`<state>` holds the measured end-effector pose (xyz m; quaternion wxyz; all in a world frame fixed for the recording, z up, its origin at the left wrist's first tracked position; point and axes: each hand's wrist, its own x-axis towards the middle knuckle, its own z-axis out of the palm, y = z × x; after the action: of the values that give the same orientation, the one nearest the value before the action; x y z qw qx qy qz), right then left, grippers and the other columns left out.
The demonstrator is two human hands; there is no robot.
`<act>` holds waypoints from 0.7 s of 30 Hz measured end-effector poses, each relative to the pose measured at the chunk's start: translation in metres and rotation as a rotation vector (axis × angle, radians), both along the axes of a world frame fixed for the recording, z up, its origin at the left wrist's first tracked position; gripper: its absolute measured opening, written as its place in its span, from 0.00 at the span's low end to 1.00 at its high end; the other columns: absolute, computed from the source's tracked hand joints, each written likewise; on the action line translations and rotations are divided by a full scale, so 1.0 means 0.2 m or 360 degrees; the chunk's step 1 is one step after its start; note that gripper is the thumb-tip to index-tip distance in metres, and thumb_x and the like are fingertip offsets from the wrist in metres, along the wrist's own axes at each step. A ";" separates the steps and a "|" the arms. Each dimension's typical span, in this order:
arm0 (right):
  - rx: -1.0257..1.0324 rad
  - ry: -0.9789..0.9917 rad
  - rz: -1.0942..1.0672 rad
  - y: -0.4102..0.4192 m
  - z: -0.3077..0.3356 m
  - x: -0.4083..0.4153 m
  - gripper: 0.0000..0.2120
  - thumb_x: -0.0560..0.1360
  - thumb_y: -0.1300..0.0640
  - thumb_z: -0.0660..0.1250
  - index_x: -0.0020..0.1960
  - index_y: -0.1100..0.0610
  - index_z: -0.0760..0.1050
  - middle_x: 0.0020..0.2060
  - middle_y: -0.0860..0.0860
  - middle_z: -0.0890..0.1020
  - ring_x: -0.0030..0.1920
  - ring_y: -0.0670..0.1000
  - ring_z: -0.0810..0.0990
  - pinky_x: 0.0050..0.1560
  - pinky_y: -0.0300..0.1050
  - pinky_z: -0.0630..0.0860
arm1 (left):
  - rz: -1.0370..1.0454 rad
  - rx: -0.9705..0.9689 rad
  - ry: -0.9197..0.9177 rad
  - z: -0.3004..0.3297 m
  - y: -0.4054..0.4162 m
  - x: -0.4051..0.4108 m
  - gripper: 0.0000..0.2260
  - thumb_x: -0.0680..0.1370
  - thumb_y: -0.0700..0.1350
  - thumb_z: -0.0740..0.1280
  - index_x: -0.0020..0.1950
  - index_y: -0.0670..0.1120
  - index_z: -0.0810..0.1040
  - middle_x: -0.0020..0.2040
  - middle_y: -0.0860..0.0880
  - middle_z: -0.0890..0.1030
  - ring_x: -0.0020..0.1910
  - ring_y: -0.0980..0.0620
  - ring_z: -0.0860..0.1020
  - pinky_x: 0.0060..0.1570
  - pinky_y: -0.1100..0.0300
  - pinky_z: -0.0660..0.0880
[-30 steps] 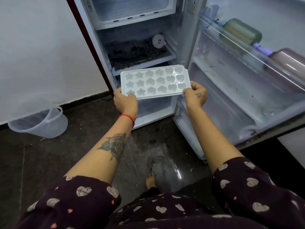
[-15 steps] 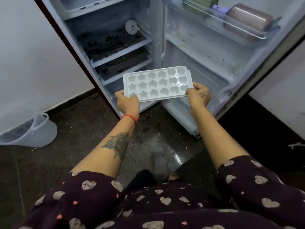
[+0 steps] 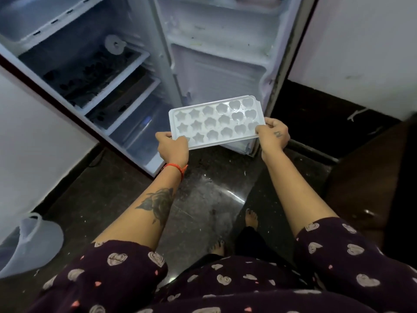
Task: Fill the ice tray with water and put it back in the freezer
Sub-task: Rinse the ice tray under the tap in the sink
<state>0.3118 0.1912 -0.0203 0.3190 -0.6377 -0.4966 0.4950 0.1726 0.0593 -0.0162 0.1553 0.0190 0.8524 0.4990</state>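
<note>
Ice tray (image 3: 216,120): white plastic, held in the air in front of the open fridge, above the dark floor; its long side runs left to right and it sits close to level, far right corner slightly higher.
Tray moulds: 3 rows — stars toward the left end, hearts toward the right end; whether any water is in them cannot be told.
Left hand (image 3: 172,146): grips the tray's near left corner, thumb on top of the rim, fingers curled underneath.
Left wrist: an orange thread band (image 3: 177,169) around it; a dark rose tattoo (image 3: 158,203) further down the forearm.
Right hand (image 3: 273,134): grips the tray's near right corner, thumb over the rim by the last heart mould, fingers tucked below.
Fridge (image 3: 90,71): stands open at upper left, white shelves inside, a small round white knob (image 3: 115,45) on the back of the upper shelf.
Fridge door (image 3: 216,55): swung open, its inner face just behind the tray.
Floor (image 3: 209,193): dark, glossy, speckled — bare feet (image 3: 251,219) stand on it below the tray.
Bucket (image 3: 29,242): translucent, on the floor at the lower left edge, against the white wall.
Clothing: dark sleeves (image 3: 108,274) printed with pale hearts.
</note>
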 end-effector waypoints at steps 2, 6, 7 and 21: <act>-0.0016 0.0004 -0.0083 -0.04 -0.03 0.10 0.15 0.68 0.64 0.67 0.53 0.55 0.80 0.45 0.48 0.80 0.47 0.48 0.79 0.46 0.40 0.78 | -0.0086 -0.0006 -0.0014 0.00 0.00 0.05 0.09 0.73 0.36 0.61 0.50 0.44 0.64 0.38 0.55 0.67 0.39 0.53 0.68 0.30 0.65 0.62; -0.0031 -0.0037 -0.0225 -0.10 -0.04 0.33 0.11 0.70 0.65 0.67 0.50 0.55 0.76 0.46 0.49 0.77 0.49 0.49 0.77 0.46 0.42 0.78 | -0.0248 -0.0006 -0.0053 0.00 0.05 0.20 0.10 0.73 0.35 0.61 0.50 0.45 0.65 0.43 0.51 0.72 0.42 0.50 0.70 0.38 0.61 0.66; -0.0039 -0.0065 -0.0257 -0.10 -0.04 0.39 0.10 0.70 0.65 0.67 0.48 0.54 0.74 0.46 0.49 0.76 0.49 0.49 0.77 0.47 0.43 0.78 | -0.0294 -0.0014 -0.0057 0.00 0.06 0.24 0.10 0.72 0.35 0.61 0.51 0.46 0.66 0.46 0.50 0.72 0.44 0.49 0.70 0.42 0.60 0.68; -0.0107 -0.0398 -0.0706 -0.08 -0.03 1.30 0.15 0.71 0.62 0.67 0.57 0.54 0.70 0.47 0.48 0.74 0.47 0.49 0.74 0.44 0.44 0.78 | -0.1092 0.0101 -0.0057 -0.05 0.49 0.98 0.18 0.73 0.35 0.60 0.60 0.47 0.75 0.49 0.50 0.75 0.45 0.51 0.71 0.37 0.64 0.66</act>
<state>0.5727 0.1748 -0.0259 0.3345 -0.7975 -0.3634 0.3464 0.3694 0.1570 -0.0253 0.3283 0.3006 0.7775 0.4443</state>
